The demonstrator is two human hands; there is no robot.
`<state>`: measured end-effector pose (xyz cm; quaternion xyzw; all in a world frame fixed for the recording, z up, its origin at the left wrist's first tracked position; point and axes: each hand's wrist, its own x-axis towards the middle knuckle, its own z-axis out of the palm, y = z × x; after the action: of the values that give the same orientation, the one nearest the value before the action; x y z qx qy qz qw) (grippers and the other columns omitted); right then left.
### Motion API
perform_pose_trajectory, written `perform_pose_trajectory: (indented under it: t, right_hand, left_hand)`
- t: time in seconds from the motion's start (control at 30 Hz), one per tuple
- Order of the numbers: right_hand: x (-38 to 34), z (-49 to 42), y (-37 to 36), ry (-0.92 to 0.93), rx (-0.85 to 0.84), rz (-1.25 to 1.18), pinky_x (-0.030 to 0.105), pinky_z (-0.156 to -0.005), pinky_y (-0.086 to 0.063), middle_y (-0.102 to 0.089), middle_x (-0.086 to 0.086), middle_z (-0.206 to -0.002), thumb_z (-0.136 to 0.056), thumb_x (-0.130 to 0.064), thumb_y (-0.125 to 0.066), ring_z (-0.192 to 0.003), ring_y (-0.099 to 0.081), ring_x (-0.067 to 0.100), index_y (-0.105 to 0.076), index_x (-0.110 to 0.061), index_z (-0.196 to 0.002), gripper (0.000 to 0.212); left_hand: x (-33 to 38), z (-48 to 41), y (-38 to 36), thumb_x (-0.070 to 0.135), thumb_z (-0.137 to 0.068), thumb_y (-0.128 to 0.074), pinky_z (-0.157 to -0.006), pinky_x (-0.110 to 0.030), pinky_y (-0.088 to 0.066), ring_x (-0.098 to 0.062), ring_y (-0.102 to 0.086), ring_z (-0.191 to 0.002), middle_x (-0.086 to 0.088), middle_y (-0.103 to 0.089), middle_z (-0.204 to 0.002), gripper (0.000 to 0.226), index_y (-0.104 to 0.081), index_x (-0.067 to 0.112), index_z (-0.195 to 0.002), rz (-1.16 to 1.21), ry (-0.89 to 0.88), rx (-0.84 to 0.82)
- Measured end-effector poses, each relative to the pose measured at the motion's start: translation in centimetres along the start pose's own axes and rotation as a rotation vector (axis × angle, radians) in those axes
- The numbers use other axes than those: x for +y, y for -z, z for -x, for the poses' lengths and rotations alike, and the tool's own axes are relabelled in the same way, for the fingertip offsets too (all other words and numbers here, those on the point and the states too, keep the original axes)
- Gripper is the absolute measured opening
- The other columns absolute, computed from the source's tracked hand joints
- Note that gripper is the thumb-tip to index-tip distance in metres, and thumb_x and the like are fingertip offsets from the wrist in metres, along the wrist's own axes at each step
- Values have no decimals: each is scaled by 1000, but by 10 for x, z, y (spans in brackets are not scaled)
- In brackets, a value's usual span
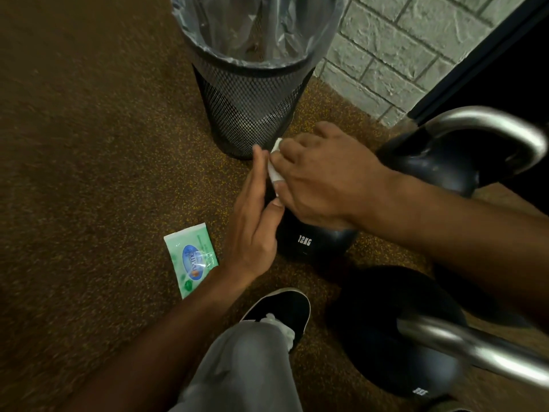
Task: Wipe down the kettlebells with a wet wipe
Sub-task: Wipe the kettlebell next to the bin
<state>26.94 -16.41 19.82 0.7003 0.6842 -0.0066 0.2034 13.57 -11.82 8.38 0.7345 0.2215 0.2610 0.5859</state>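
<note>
A black kettlebell marked 12KG (312, 242) stands on the floor in the middle, its top hidden under both hands. My right hand (323, 179) lies over its top with fingers curled round a white wet wipe (274, 171). My left hand (255, 215) rests flat against the kettlebell's left side, fingers straight, thumb on the bell. A second black kettlebell (439, 162) with a steel handle sits at the right. A third one (395, 346) stands at the lower right, close to the camera.
A black mesh waste bin (246, 114) with a clear liner stands just behind the hands. A green pack of wipes (191, 260) lies on the speckled brown floor at left. My black shoe (282, 310) and grey trouser leg are below. A grey brick wall (383, 55) is at the back right.
</note>
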Motion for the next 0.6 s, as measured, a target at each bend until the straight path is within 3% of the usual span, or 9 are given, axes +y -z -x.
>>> perform_pose_trajectory:
  t: [0.1, 0.2, 0.3, 0.47, 0.6]
  right_hand:
    - [3, 2, 4, -15, -1, 14, 46, -105, -37, -62, 11, -122, -89, -43, 0, -111, -61, 29, -56, -13, -129, 75]
    - [22, 35, 9, -72, -35, -50, 48, -115, -31, -52, 17, -146, -96, -45, -9, -131, -54, 29, -37, -9, -151, 71]
    - [27, 56, 7, -103, -76, -82, 49, -119, -29, -46, 19, -152, -99, -48, -12, -138, -49, 30, -28, -6, -157, 73]
    - [6, 22, 7, -131, -65, -80, 52, -119, -22, -48, 17, -151, -99, -45, -12, -138, -48, 29, -38, -10, -151, 68]
    - [-10, 11, 7, -112, -97, 69, 59, -117, -15, -49, 14, -149, -101, -41, -7, -136, -48, 31, -43, -10, -147, 67]
  left_hand:
    - [-6, 1, 5, 32, -96, -37, -124, -52, -24, -12, -21, -155, -5, -21, -169, 74, -10, 13, -163, 22, 67, 29]
    - [-11, 3, 8, 30, -96, -36, -124, -56, -24, -18, -23, -156, -7, -22, -169, 73, -14, 11, -162, -8, 55, 1]
    - [-8, 6, 5, 30, -98, -36, -123, -56, -25, -19, -25, -155, -7, -25, -168, 70, -18, 10, -162, -8, 49, 6]
    - [-4, 5, 0, 30, -96, -36, -123, -55, -26, -16, -27, -154, -3, -29, -167, 64, -22, 25, -158, 89, 84, 92]
    - [10, 7, 4, 25, -102, -31, -123, -46, -29, -19, -32, -152, -9, -36, -162, 57, -33, 3, -155, 14, -52, 179]
